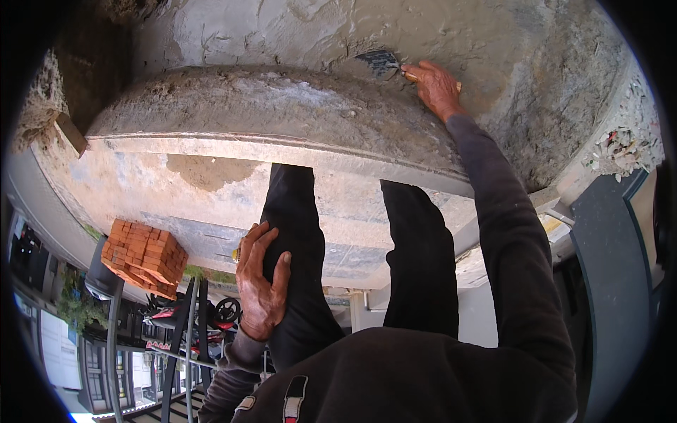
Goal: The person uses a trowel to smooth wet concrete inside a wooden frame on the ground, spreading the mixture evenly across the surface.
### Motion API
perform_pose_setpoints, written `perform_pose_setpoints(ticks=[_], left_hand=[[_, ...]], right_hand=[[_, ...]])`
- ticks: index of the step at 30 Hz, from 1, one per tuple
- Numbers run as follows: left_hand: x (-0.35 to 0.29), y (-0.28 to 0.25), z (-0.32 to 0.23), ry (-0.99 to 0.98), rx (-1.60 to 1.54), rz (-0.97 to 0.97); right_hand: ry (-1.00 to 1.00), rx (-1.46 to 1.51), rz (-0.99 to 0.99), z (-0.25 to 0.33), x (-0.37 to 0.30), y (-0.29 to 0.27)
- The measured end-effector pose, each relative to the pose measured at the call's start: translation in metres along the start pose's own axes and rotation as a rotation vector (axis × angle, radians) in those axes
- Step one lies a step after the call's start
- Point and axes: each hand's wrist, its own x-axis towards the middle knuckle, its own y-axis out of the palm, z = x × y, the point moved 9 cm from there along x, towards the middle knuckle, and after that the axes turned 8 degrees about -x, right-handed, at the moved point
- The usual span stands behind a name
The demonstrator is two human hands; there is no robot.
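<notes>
My right hand [436, 88] is closed around the wooden handle of a trowel [381, 62]. The trowel's dark blade lies against wet grey mortar [296, 32], its tip to the left. Below it runs a rough mortar band [233, 106] along a pale straight edge [310, 150]. Against my left leg rests my left hand [262, 285], fingers stretched and thumb apart. A small yellow object [235, 255] shows beside its fingers; I cannot make out what it is or whether the hand touches it.
A stack of orange bricks [144, 255] stands at the left, with a parked motorcycle [226, 310] nearby. Broken rubble [624, 149] lies at the far right. A short wooden piece [70, 134] sits at the band's left end. My legs [289, 233] hang below the pale edge.
</notes>
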Motion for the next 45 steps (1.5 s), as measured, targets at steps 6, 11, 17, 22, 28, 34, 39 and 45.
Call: perform_pose_setpoints(ticks=[6, 11, 17, 22, 28, 34, 39, 45], left_hand=[[0.000, 0.000, 0.002, 0.010, -0.020, -0.005], [-0.001, -0.002, 0.004, -0.008, -0.031, -0.005], [0.003, 0.001, 0.000, 0.001, -0.022, 0.018], [0.001, -0.001, 0.003, -0.011, -0.048, 0.002], [0.002, 0.000, 0.002, 0.012, -0.023, 0.019], [0.003, -0.001, 0.003, -0.005, -0.006, 0.014], [0.005, 0.000, -0.002, -0.002, -0.019, 0.024], [0.003, -0.002, 0.001, -0.002, -0.012, 0.024]], right_hand=[[0.044, -0.002, 0.109, 0.011, 0.008, -0.005], [-0.034, 0.058, 0.060, 0.020, 0.017, -0.009], [-0.286, -0.178, -0.160, 0.050, 0.017, 0.013], [-0.174, -0.123, 0.004, 0.051, 0.018, 0.012], [-0.121, -0.106, 0.106, 0.042, -0.001, -0.004], [-0.199, -0.066, -0.026, 0.042, -0.008, -0.016], [-0.181, -0.135, -0.085, 0.008, -0.020, -0.001], [-0.105, -0.078, -0.005, -0.013, -0.026, -0.006]])
